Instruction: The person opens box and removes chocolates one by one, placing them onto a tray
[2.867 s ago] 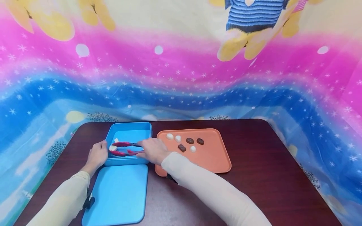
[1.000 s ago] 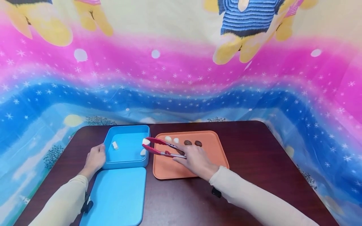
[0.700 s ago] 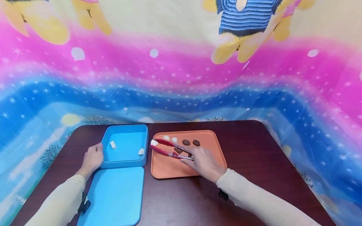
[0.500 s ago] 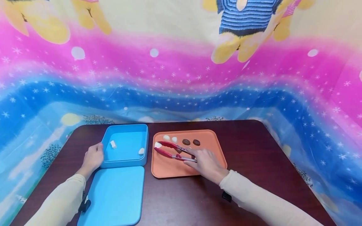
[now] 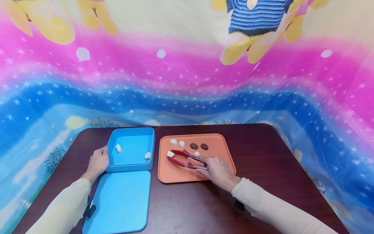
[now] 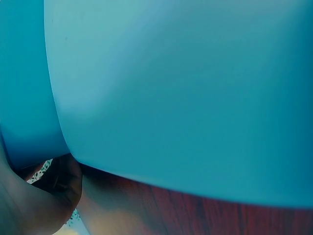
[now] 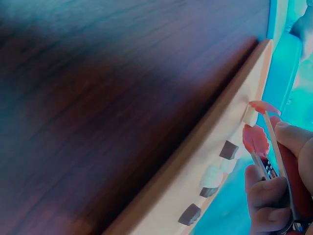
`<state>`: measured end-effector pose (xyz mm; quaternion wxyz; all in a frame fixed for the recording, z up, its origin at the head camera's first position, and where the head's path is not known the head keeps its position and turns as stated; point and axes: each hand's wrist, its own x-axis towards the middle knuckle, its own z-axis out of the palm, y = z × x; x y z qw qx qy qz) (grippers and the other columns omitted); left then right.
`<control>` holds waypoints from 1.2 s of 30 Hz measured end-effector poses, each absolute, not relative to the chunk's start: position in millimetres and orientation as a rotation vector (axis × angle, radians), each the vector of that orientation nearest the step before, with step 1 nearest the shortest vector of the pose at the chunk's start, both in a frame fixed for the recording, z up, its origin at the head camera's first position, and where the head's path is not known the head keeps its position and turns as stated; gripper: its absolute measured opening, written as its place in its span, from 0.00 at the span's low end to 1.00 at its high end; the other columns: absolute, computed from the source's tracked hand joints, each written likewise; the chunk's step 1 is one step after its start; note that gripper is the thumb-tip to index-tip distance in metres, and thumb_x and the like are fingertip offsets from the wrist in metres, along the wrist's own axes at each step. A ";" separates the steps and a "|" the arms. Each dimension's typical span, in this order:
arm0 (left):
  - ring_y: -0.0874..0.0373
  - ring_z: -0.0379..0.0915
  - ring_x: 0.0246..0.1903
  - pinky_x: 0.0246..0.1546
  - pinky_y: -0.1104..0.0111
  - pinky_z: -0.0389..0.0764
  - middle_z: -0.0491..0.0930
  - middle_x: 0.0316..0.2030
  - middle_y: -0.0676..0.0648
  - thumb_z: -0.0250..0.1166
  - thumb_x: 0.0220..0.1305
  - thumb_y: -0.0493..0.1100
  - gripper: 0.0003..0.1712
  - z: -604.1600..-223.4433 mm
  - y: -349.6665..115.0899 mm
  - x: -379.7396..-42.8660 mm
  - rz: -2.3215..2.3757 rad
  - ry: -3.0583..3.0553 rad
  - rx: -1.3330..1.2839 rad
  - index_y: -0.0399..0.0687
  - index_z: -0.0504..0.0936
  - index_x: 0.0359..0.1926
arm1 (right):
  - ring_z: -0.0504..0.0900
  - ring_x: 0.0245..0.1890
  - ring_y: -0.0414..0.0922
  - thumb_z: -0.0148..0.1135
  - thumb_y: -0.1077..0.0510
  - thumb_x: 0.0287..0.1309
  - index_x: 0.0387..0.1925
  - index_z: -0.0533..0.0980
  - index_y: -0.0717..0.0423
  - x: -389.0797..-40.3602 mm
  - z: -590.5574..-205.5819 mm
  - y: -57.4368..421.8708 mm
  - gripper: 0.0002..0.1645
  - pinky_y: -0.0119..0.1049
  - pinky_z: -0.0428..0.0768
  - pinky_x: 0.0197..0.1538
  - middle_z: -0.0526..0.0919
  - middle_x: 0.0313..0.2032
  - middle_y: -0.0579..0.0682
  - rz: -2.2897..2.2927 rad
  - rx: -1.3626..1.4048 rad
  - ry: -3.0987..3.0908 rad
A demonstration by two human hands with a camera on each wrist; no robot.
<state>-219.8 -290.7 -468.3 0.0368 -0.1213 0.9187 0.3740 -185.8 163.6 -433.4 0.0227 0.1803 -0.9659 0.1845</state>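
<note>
My left hand (image 5: pixel 98 161) grips the left wall of the blue box (image 5: pixel 128 168); two white pieces, one stick-like (image 5: pixel 118 148) and one rounded (image 5: pixel 147 155), lie inside it. In my right hand (image 5: pixel 219 171) is a pair of red-tipped tongs (image 5: pixel 176 162), its tips around a white candy-like piece (image 5: pixel 170 153) low over the left part of the orange tray (image 5: pixel 172 176). Farther back on the tray are white pieces (image 5: pixel 173 142) and brown oval chocolates (image 5: pixel 193 146). A dark square chocolate (image 7: pixel 228 150) shows near the tongs in the right wrist view.
A flat blue lid (image 5: pixel 119 198) lies in front of the box. The dark wooden table (image 5: pixel 263 156) extends to the right of the tray. Behind it hangs a printed cloth (image 5: pixel 181 84) with snowflakes and bears.
My right hand has carried the tongs and the white piece out of the box, rightward and down to the orange tray. My left hand stays on the box.
</note>
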 end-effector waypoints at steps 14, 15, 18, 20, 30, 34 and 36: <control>0.25 0.46 0.74 0.72 0.33 0.54 0.51 0.75 0.24 0.23 0.81 0.57 0.39 -469.8 -289.3 -224.7 1.141 2.825 -0.393 0.32 0.46 0.78 | 0.71 0.22 0.39 0.82 0.40 0.43 0.67 0.75 0.46 -192.0 -423.1 172.7 0.48 0.32 0.70 0.24 0.82 0.29 0.49 0.685 0.483 -2.991; 0.24 0.47 0.74 0.72 0.33 0.55 0.51 0.75 0.24 0.23 0.81 0.57 0.39 -469.9 -289.2 -224.7 1.142 2.827 -0.391 0.32 0.46 0.78 | 0.70 0.21 0.40 0.82 0.40 0.44 0.68 0.75 0.46 -192.2 -421.6 173.3 0.48 0.32 0.69 0.23 0.81 0.28 0.48 0.688 0.483 -2.993; 0.24 0.47 0.74 0.71 0.32 0.55 0.51 0.75 0.24 0.23 0.81 0.58 0.40 -470.4 -289.5 -224.4 1.152 2.821 -0.385 0.32 0.46 0.78 | 0.68 0.17 0.40 0.81 0.39 0.44 0.67 0.75 0.45 -192.9 -417.3 174.0 0.48 0.32 0.67 0.19 0.80 0.28 0.46 0.685 0.488 -2.982; 0.24 0.48 0.73 0.70 0.31 0.56 0.51 0.75 0.24 0.24 0.81 0.58 0.40 -470.9 -290.1 -223.6 1.152 2.823 -0.385 0.32 0.46 0.78 | 0.66 0.14 0.39 0.80 0.38 0.45 0.67 0.75 0.45 -193.9 -415.0 173.3 0.47 0.32 0.65 0.18 0.80 0.27 0.45 0.684 0.504 -2.960; 0.24 0.47 0.74 0.71 0.31 0.55 0.50 0.75 0.23 0.24 0.81 0.57 0.39 -470.3 -291.9 -218.8 1.152 2.813 -0.386 0.32 0.45 0.78 | 0.73 0.24 0.36 0.76 0.37 0.50 0.63 0.77 0.48 -201.5 -401.8 164.8 0.41 0.29 0.73 0.28 0.84 0.33 0.42 0.717 0.560 -2.857; 0.24 0.48 0.73 0.70 0.31 0.56 0.51 0.75 0.23 0.24 0.81 0.57 0.39 -470.2 -290.5 -218.7 1.154 2.819 -0.385 0.32 0.46 0.78 | 0.66 0.20 0.36 0.76 0.34 0.50 0.55 0.79 0.46 -209.9 -392.9 159.7 0.35 0.29 0.65 0.24 0.78 0.25 0.43 0.728 0.580 -2.791; 0.24 0.48 0.73 0.70 0.31 0.56 0.51 0.75 0.23 0.24 0.81 0.58 0.40 -469.9 -290.2 -219.2 1.156 2.819 -0.382 0.32 0.46 0.78 | 0.61 0.18 0.37 0.74 0.31 0.49 0.49 0.79 0.44 -214.5 -388.0 155.4 0.32 0.30 0.59 0.22 0.72 0.19 0.43 0.716 0.603 -2.762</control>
